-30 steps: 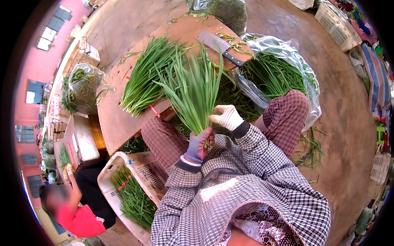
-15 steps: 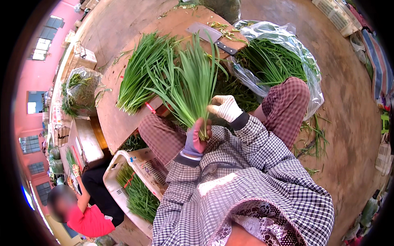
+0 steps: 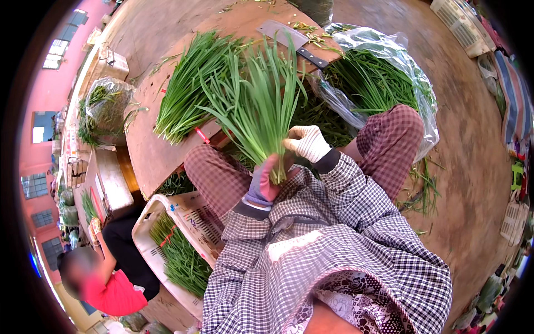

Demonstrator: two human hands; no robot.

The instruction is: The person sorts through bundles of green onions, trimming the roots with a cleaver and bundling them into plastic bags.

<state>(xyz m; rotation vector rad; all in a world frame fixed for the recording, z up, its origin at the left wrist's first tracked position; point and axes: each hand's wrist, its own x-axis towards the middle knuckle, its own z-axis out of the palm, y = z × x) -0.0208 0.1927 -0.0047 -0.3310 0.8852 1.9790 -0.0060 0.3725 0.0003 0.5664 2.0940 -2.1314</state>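
A fanned bunch of garlic chives stands upright in front of me, leaves pointing away. My left hand, in a pink and purple glove, is closed round its pale lower stems. At the bunch's right edge, my right hand in a white knitted glove is closed, thumb and forefinger pinching at the stems. Its fingertips are partly hidden by the leaves. A larger pile of chives lies on the brown board just left of the bunch. Beyond it rests a cleaver with a black handle.
A clear plastic bag full of chives stands right of the board. By my left leg, a white crate holds chives tied with a red band. A seated person in red works at far left. Trimmings litter the floor at right.
My view has turned slightly, shifting the surroundings. Both hands stay on the bunch, with the left still round the base and the right still at its edge. The leaves have spread a little.
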